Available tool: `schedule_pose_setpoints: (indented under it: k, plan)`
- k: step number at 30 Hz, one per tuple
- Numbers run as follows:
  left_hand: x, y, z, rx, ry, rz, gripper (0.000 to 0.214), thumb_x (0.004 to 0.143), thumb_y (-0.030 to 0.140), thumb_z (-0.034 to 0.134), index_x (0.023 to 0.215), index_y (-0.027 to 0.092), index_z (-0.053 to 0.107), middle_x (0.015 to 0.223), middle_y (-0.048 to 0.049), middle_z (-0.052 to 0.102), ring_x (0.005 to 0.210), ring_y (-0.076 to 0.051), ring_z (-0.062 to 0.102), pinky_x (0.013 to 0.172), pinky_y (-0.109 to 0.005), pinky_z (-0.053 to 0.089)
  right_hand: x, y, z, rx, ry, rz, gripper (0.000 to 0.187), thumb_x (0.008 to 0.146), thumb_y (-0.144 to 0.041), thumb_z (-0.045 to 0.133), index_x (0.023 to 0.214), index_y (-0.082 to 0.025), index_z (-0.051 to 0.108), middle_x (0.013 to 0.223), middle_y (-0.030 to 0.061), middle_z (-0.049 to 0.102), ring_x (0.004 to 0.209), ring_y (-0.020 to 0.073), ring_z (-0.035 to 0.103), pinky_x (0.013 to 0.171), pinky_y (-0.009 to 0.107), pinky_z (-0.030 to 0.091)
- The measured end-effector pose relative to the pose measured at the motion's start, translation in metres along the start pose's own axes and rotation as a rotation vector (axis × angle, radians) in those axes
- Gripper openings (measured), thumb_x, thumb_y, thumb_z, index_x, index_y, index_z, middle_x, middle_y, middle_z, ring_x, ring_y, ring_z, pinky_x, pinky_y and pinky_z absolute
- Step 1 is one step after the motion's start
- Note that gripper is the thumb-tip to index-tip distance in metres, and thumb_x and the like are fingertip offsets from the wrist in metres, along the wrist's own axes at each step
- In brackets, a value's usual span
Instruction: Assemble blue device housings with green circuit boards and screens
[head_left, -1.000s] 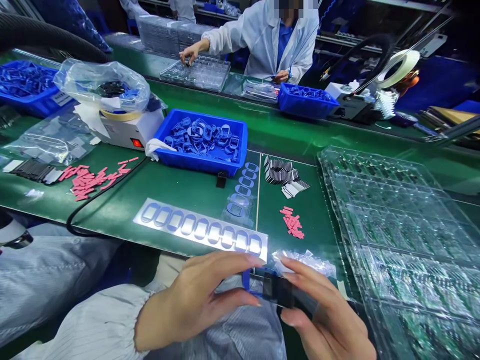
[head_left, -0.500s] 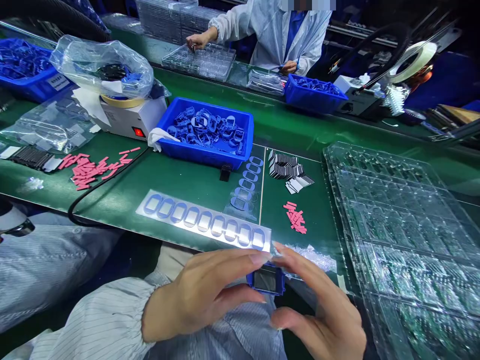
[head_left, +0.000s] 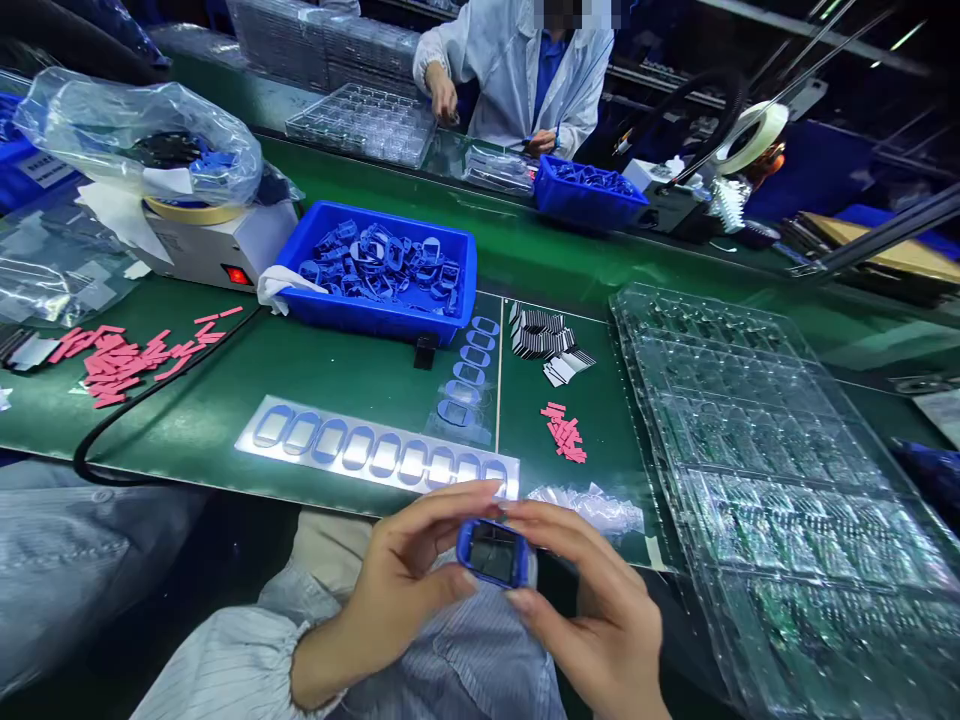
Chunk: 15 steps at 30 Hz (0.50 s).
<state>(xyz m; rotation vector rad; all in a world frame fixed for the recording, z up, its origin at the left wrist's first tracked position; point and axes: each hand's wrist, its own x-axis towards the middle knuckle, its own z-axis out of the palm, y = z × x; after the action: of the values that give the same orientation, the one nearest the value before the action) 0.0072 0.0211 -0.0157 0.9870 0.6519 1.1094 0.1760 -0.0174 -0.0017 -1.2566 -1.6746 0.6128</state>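
Observation:
Between my two hands, just off the near edge of the bench, is a small blue-framed device with a dark screen (head_left: 491, 553), screen facing up towards me. My left hand (head_left: 409, 575) grips its left side, thumb at the lower left corner and fingers along the top edge. On the other side my right hand (head_left: 592, 590) pinches it, with the thumb at the lower right corner and fingertips at the top. Right behind the hands lies a white strip with blue-rimmed oval films (head_left: 373, 452). A crumpled heap of clear film (head_left: 592, 507) lies beyond my right fingers.
A blue bin of blue frames (head_left: 386, 265) stands mid-bench. Pink strips (head_left: 112, 365) lie at left, more pink strips (head_left: 562, 435) at right, near black-and-white pieces (head_left: 547, 340). Clear trays (head_left: 750, 450) cover the right side. A co-worker (head_left: 517, 70) sits across the bench.
The device has turned to show its screen face, and my right thumb has closed onto it. The view has swung right. The co-worker's hand has moved off the middle of the clear tray.

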Motion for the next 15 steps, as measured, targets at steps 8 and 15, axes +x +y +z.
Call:
schedule_pose_setpoints:
  k: [8,15]
  plan:
    - [-0.016,-0.024,-0.015,-0.121,0.21,-0.09,0.032,0.072,0.046,0.071,0.101,0.031,0.072,0.112,-0.0038,0.072,0.112,-0.024,0.062,0.097,-0.03,0.048,0.017,-0.008,0.031,0.053,-0.016,-0.016,0.026,0.081,-0.032,0.068,0.105,-0.023,0.062,0.101,0.0062,0.07,0.094,0.02,0.067,0.079,0.032,0.057]
    - [-0.02,-0.012,-0.019,-0.31,0.374,-0.215,0.03,0.067,0.046,0.075,0.093,0.031,0.073,0.096,-0.0006,0.077,0.1,-0.021,0.069,0.089,-0.025,0.053,0.055,0.038,0.002,-0.338,0.108,0.152,0.03,0.089,-0.047,0.051,0.091,-0.021,0.067,0.093,0.005,0.072,0.084,0.0181,0.068,0.067,0.03,0.057]
